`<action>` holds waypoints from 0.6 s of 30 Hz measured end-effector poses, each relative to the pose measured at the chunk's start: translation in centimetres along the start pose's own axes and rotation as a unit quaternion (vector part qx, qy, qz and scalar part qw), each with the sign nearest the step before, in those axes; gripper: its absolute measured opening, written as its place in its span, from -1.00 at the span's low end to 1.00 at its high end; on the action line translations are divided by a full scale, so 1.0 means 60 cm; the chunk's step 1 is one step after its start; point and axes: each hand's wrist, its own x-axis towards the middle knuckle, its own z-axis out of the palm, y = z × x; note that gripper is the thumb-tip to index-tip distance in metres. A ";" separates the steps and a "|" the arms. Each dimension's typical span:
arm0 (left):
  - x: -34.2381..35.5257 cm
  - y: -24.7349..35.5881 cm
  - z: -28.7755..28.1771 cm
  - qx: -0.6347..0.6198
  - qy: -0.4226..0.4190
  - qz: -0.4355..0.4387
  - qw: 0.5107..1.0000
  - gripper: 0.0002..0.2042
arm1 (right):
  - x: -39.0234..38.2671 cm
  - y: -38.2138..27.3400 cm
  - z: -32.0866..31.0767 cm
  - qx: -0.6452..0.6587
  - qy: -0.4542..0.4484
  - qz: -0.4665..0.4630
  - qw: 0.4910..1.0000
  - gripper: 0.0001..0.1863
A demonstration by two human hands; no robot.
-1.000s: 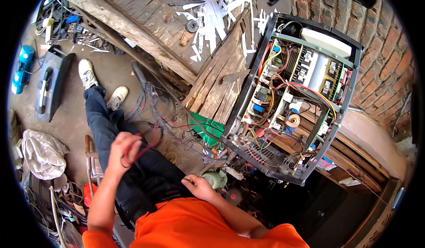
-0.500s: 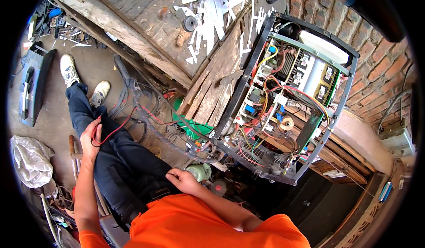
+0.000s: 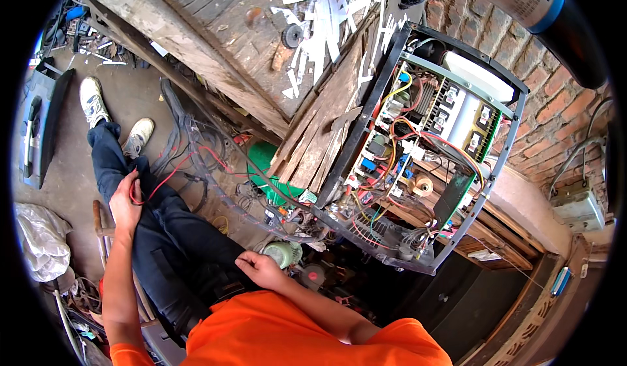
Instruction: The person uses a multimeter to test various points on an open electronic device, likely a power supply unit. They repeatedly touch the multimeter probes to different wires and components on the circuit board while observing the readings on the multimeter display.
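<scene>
My left hand is closed around a thin red wire, which loops out below the fingers and runs off to the right. A short red end pokes out above the fingertips. That hand is over my left leg. On my right thigh rests my right hand, its fingers curled in loosely, with nothing visible in them. Up and to the right stands an opened machine with a dark metal frame. Circuit boards, white blocks, a copper-coloured coil and many coloured wires show inside it.
A worn wooden bench with white strips lies ahead, beside a brick wall. Thick dark cables trail over the floor near a green object. A blue-grey casing panel and a whitish plastic bag lie left.
The view has shifted slightly, so the bench appears farther right and my legs farther left. Both hands keep their poses, the left still on the red wire.
</scene>
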 end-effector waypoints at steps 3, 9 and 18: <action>-0.002 -0.010 0.004 -0.010 0.003 -0.021 1.000 -0.82 | -0.001 -0.004 0.005 0.003 0.007 -0.014 1.000 -0.78; -0.001 -0.014 0.003 -0.010 -0.004 -0.050 0.999 -0.81 | -0.003 -0.011 0.010 -0.009 0.021 -0.028 0.999 -0.78; -0.002 -0.029 0.013 -0.022 0.011 -0.026 0.999 -0.82 | -0.003 -0.011 0.016 -0.020 0.015 0.005 1.000 -0.75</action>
